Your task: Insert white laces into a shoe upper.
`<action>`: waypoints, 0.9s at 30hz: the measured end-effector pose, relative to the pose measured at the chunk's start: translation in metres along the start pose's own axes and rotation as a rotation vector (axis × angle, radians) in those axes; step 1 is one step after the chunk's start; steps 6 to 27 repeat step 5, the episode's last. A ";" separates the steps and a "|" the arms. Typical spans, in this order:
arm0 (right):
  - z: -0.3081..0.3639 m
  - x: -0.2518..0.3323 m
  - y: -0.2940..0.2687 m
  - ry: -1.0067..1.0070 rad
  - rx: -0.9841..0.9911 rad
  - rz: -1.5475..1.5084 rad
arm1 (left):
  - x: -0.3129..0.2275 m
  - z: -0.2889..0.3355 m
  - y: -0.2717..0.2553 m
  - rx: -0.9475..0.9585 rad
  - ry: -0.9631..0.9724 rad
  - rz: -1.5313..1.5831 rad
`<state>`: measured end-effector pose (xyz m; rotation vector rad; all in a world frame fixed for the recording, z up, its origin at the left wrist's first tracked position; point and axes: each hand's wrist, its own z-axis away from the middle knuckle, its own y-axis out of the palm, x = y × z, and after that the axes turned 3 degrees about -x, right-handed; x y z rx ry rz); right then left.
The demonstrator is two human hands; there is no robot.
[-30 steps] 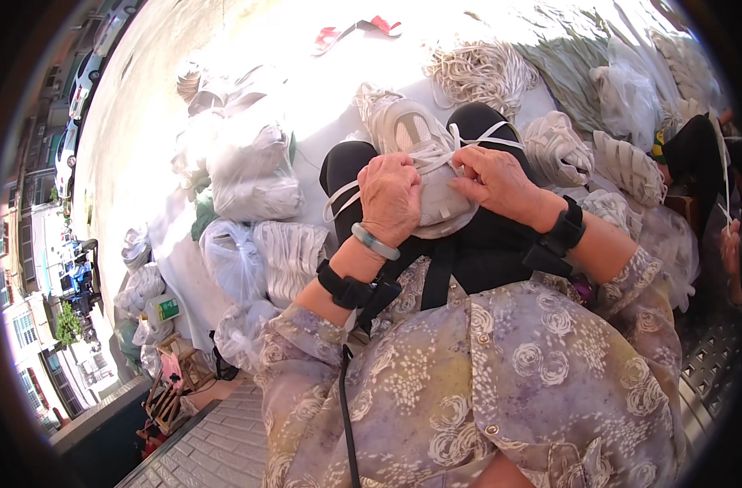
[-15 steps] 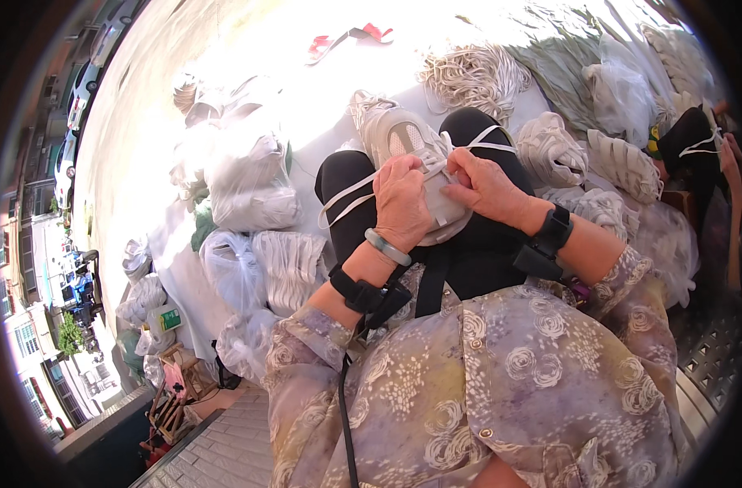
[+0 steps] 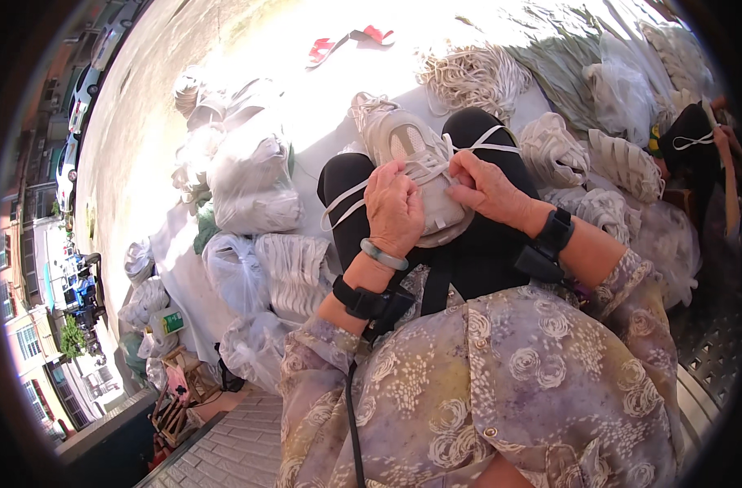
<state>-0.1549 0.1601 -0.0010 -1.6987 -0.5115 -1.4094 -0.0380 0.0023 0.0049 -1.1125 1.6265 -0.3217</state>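
Note:
A pale beige sneaker (image 3: 445,213) lies lengthwise between my black-clad knees, with white lace crossing its eyelets. My left hand (image 3: 394,210) is over the shoe's left side, fingers bent and pinched at the lacing; its fingertips are partly hidden. My right hand (image 3: 491,193) pinches at the right eyelet edge, thumb and forefinger together on the white shoelace (image 3: 486,147). Loose lace loops over both knees. A pale bangle (image 3: 384,254) and a black strap circle my left wrist; another black strap (image 3: 553,231) is on my right wrist.
Bundled pale shoe parts (image 3: 554,150) lie to the right, and plastic-bagged bundles (image 3: 253,183) to the left. A heap of cream laces (image 3: 478,77) sits ahead, beyond it red-and-black footwear (image 3: 351,45). At the far right another person's hand (image 3: 725,142) is near a white lace.
My left hand has shifted slightly left and down, away from the shoe's middle, showing more of the lacing. My right hand stays nearly in place at the right eyelets.

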 end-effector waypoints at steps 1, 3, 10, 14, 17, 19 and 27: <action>0.001 -0.001 0.001 -0.027 0.000 0.001 | 0.001 0.001 -0.002 0.002 0.001 0.002; 0.000 -0.001 0.003 -0.023 0.003 0.001 | 0.004 0.005 -0.005 0.033 -0.016 -0.078; 0.001 0.000 0.005 -0.016 0.004 0.001 | 0.007 0.005 -0.004 0.069 -0.010 -0.012; 0.001 0.000 0.005 -0.016 0.004 0.001 | 0.007 0.005 -0.004 0.069 -0.010 -0.012; 0.001 0.000 0.005 -0.016 0.004 0.001 | 0.007 0.005 -0.004 0.069 -0.010 -0.012; 0.001 0.000 0.005 -0.016 0.004 0.001 | 0.007 0.005 -0.004 0.069 -0.010 -0.012; 0.001 0.000 0.005 -0.016 0.004 0.001 | 0.007 0.005 -0.004 0.069 -0.010 -0.012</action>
